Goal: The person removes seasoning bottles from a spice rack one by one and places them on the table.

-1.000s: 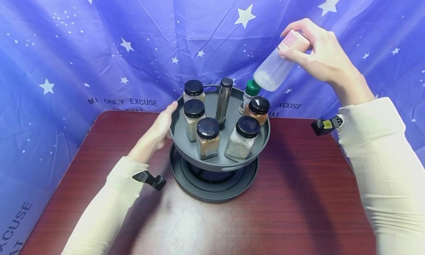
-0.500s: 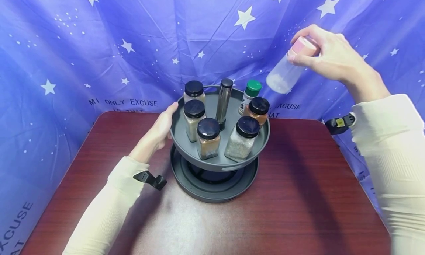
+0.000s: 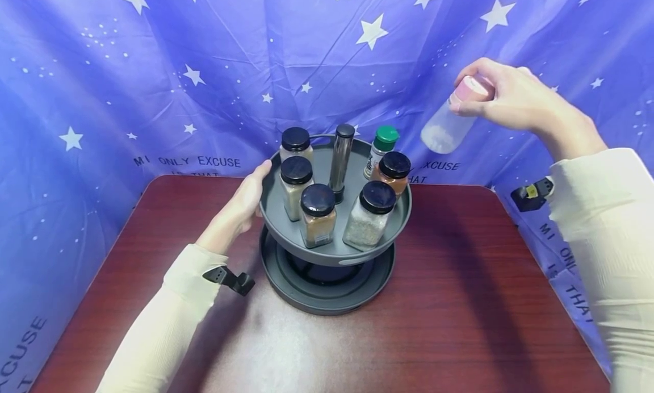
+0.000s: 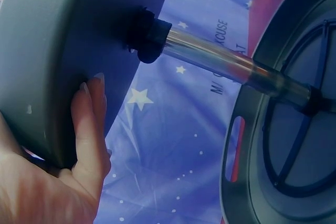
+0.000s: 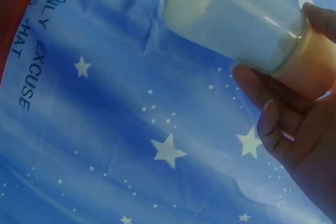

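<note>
A two-tier grey turntable stands on the table. My left hand holds the upper tray's left side; in the left wrist view its fingers lie against the underside. My right hand pinches a clear shaker bottle by its pink cap. The bottle hangs tilted in the air, right of the tray, with some white contents near its base. In the right wrist view the bottle touches nothing but the hand. The green-capped bottle is the tray item nearest to it.
Several black-lidded square jars stand on the upper tray, among them an orange-filled jar and a pale green-filled jar. A metal post rises from the tray's middle. A starry blue cloth hangs behind the red-brown table.
My right hand has moved right and down with the shaker bottle, away from the green-capped bottle. The left hand stays on the tray, and the jars stand as before.
</note>
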A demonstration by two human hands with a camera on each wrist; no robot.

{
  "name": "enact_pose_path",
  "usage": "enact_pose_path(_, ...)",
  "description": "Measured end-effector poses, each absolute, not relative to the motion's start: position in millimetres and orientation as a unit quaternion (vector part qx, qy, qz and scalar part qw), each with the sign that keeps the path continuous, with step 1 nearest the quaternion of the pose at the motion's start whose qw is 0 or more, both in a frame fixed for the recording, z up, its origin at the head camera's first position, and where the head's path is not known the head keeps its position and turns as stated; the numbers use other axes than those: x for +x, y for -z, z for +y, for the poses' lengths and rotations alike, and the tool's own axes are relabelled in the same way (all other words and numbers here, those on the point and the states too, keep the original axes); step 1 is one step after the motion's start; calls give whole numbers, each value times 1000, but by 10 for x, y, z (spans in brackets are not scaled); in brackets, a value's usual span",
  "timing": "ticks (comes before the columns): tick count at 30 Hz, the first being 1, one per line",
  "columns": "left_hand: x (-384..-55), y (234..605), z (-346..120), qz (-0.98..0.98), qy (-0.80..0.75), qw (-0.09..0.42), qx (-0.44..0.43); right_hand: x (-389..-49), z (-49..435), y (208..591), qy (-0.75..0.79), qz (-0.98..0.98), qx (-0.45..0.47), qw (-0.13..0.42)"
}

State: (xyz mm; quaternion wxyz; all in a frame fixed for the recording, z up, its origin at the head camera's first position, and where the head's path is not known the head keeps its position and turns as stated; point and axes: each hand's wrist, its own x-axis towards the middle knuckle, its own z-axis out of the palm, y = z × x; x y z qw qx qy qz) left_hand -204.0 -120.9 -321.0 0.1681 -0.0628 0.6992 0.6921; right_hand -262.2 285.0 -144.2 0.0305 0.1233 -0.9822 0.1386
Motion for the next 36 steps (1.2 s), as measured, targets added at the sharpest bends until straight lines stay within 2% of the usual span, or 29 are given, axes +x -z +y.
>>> enact_pose_path(11,-2038,3227,-1206,700,-691,168,-62,-2687,2962,1614,-62,-989,135,4)
enact_pose_path(26,-2046,3207,-1210,703,-689,167,-58,-2771,3092,1790,-32,-988,147,-31)
enact_pose_path(36,-2038,3204,-1206,708,-686,161,-56,-2742,3134,2012,-34,-985,153,-76)
